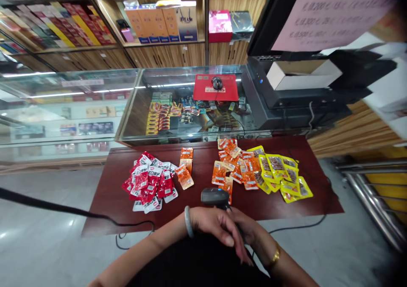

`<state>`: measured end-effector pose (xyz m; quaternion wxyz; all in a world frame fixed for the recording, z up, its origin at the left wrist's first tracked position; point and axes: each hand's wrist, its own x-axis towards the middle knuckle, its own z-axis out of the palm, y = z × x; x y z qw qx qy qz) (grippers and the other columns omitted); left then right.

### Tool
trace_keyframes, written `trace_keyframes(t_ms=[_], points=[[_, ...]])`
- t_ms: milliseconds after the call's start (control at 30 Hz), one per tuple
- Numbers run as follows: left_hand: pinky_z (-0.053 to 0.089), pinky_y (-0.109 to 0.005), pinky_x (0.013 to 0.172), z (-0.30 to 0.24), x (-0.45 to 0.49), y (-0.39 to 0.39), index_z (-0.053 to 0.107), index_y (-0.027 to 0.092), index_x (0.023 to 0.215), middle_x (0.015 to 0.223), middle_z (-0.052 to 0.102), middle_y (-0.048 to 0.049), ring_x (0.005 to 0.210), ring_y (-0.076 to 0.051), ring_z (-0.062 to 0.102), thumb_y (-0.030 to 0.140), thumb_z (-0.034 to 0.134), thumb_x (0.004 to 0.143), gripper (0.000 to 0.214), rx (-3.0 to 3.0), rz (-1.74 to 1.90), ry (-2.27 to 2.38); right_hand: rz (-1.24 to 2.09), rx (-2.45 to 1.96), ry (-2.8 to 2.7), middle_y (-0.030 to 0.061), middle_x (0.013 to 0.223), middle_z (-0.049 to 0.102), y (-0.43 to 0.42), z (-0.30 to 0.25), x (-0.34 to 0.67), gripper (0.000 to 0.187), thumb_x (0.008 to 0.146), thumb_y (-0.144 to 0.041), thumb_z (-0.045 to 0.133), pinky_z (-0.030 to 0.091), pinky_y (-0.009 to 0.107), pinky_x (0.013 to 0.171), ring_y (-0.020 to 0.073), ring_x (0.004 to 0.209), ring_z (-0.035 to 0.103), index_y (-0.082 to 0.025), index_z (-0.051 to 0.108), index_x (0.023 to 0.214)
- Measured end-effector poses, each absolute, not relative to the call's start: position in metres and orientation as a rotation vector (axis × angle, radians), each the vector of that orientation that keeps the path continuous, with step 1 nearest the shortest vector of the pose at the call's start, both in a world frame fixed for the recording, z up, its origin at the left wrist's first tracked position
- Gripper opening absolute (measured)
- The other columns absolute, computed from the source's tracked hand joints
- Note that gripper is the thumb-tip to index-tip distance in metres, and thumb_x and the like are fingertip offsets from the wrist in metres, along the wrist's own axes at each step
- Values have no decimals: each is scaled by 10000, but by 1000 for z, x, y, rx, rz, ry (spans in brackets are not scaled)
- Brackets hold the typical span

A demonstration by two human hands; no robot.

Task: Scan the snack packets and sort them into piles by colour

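currently, right hand (245,224) grip closed round scanner (214,196) handle; left hand (216,226) draped over right, grip loose, fingers extended.

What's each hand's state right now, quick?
Left hand: open, fingers loosely extended, no object visible in it.
Right hand: closed, holding the dark, pistol-shaped plastic scanner; grip partly hidden.

Right hand (246,225) holds scanner (213,196) (dark grey)

A reddish-brown table (104,193) bears a heap of red and white packets (148,181) toward its left end, with a few orange packets (184,176) just beside it. Right of the middle, a larger orange cluster (249,168) spreads against overlapping yellow packets (276,166).
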<state>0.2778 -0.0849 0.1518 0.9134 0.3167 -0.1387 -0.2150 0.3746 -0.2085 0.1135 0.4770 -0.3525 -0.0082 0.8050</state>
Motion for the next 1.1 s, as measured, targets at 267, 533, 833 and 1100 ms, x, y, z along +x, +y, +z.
trace_keyframes(t_ms=[267, 533, 833, 1100], points=[[363, -472, 1110, 142, 276, -94, 765, 108, 942, 1098, 721, -161, 1220, -356, 585, 537, 738, 711, 488, 560, -392, -137, 1953, -931, 3, 79, 819, 740, -230, 108, 396, 552, 664, -521, 837, 524, 272, 627, 191, 662, 687, -131, 708, 1032], [321, -435, 1145, 142, 302, -103, 768, 122, 999, 1181, 698, -141, 1302, -350, 515, 538, 743, 709, 508, 616, -472, -319, 1953, -933, -57, 101, 856, 740, -217, 120, 400, 569, 706, -627, 742, 546, 351, 723, 268, 802, 710, -144, 716, 1006], [286, -419, 1168, 126, 327, -111, 757, 113, 1063, 1242, 672, -138, 1351, -347, 458, 477, 770, 688, 523, 572, -580, -324, 1982, -795, -54, 115, 954, 737, -214, 120, 429, 509, 746, -563, 741, 530, 372, 819, 257, 848, 706, -143, 709, 1032], [471, -521, 967, 107, 295, -80, 724, 88, 866, 1001, 716, -205, 1046, -381, 663, 691, 738, 565, 674, 654, -415, 40, 1876, -896, 54, 106, 920, 737, -250, 111, 452, 490, 734, -571, 766, 534, 354, 768, 257, 862, 711, -182, 700, 1024]])
